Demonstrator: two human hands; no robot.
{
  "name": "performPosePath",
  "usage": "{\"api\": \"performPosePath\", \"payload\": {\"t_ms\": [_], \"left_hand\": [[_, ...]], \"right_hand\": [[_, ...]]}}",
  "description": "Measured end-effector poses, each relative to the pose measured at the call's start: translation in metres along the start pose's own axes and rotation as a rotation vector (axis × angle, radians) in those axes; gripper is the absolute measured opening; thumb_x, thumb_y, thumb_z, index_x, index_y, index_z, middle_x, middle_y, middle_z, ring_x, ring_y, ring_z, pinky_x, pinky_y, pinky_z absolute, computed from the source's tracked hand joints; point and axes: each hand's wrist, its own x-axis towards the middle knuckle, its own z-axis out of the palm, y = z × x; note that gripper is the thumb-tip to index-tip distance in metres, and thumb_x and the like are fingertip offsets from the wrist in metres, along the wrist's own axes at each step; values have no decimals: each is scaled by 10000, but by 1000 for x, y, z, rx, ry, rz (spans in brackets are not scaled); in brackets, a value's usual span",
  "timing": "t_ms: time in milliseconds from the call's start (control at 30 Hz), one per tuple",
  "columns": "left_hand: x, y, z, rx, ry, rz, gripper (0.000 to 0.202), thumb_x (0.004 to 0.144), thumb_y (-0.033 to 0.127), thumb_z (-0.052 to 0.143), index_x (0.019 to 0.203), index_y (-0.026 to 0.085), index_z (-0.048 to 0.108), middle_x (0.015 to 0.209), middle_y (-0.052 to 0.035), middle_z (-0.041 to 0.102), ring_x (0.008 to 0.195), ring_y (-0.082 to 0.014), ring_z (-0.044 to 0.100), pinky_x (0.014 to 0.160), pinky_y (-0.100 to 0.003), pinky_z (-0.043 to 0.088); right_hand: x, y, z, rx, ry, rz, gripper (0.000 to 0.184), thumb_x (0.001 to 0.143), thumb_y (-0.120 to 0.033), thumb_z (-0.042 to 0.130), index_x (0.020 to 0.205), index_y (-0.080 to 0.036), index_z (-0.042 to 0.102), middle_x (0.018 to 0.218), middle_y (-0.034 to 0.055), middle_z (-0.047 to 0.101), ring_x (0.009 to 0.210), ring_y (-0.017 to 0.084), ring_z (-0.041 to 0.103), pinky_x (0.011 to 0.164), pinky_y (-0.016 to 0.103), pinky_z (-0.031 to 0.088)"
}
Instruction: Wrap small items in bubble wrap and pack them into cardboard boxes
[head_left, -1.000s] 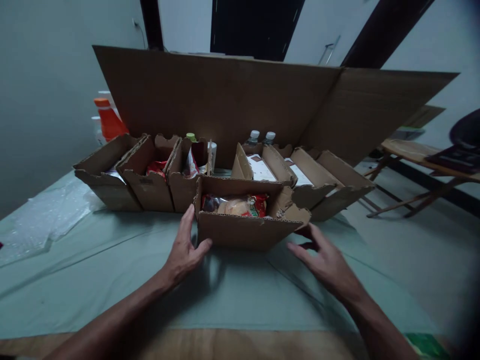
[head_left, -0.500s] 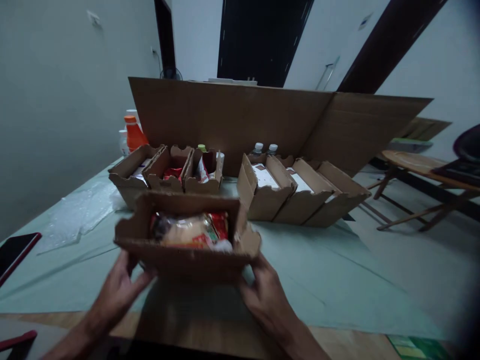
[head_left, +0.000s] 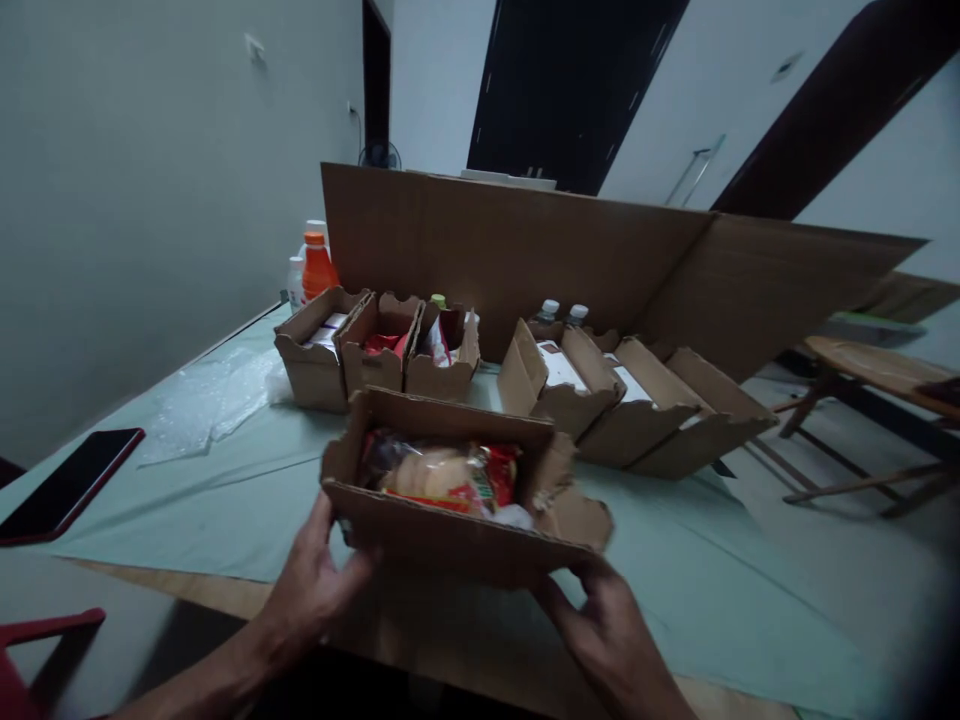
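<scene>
Between both hands is an open-topped cardboard box (head_left: 450,540), held up over the near edge of the table. My left hand (head_left: 315,575) grips its lower left corner, thumb against the front. My right hand (head_left: 600,620) is closed on the lower right end; some of its fingers are hidden beneath the cardboard. Inside lie shiny food packets (head_left: 442,475), one with pale round pieces showing through clear wrap and one red. The box's right end has a torn, cut-down flap.
Several cardboard boxes stand behind in a left group (head_left: 315,375) and a right group (head_left: 555,395). Orange bottle (head_left: 319,268), bubble wrap (head_left: 214,405) and phone (head_left: 71,480) are at left. A tall cardboard panel (head_left: 517,250) closes the back. A wooden stool (head_left: 877,370) stands right.
The view has swung left, so the surroundings sit further right in the picture. Both hands still hold the box, which now appears slightly tilted down to the right.
</scene>
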Motion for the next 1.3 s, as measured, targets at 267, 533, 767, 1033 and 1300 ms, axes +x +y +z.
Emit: {"api": "performPosePath", "payload": {"t_ms": [267, 533, 767, 1033, 1300], "left_hand": [[34, 7, 42, -139, 75, 28, 599, 753, 279, 665, 1315, 163, 493, 1223, -101, 661, 1123, -247, 636, 978, -357, 508], [86, -12, 126, -62, -27, 133, 763, 752, 268, 628, 1464, 118, 398, 1526, -195, 440, 1435, -329, 394, 1211, -507, 286], [44, -32, 149, 14, -229, 152, 693, 928, 405, 531, 1536, 146, 326, 1642, -182, 247, 1539, -309, 191, 1254, -529, 179], [47, -38, 164, -6, -280, 202, 676, 984, 466, 431, 1576, 187, 261, 1668, -129, 204, 1546, -276, 170, 1264, -500, 157], [58, -46, 154, -23, -313, 199, 673, 999, 510, 373, 1584, 201, 249, 1670, -124, 197, 1549, -281, 162, 1263, -513, 140]], "right_hand": [[19, 22, 15, 49, 64, 78, 352, 780, -462, 596, 943, -166, 695, 888, 109, 762, 798, 262, 702, 696, 348, 568], [-46, 82, -20, -46, 227, 252, 579, 749, -579, 646, 1202, -219, 612, 1185, 106, 716, 929, 262, 724, 830, 359, 589], [-8, 110, -19, 92, 83, 403, 763, 673, -586, 688, 1308, -182, 565, 1134, 146, 737, 809, 283, 729, 720, 393, 597], [-4, 97, 13, 149, 145, 472, 636, 731, -599, 639, 1191, -160, 637, 914, 110, 779, 814, 281, 732, 697, 340, 563], [9, 87, 31, 54, 237, 489, 544, 680, -607, 671, 1010, -178, 724, 849, 90, 773, 749, 263, 706, 628, 315, 544]]}}
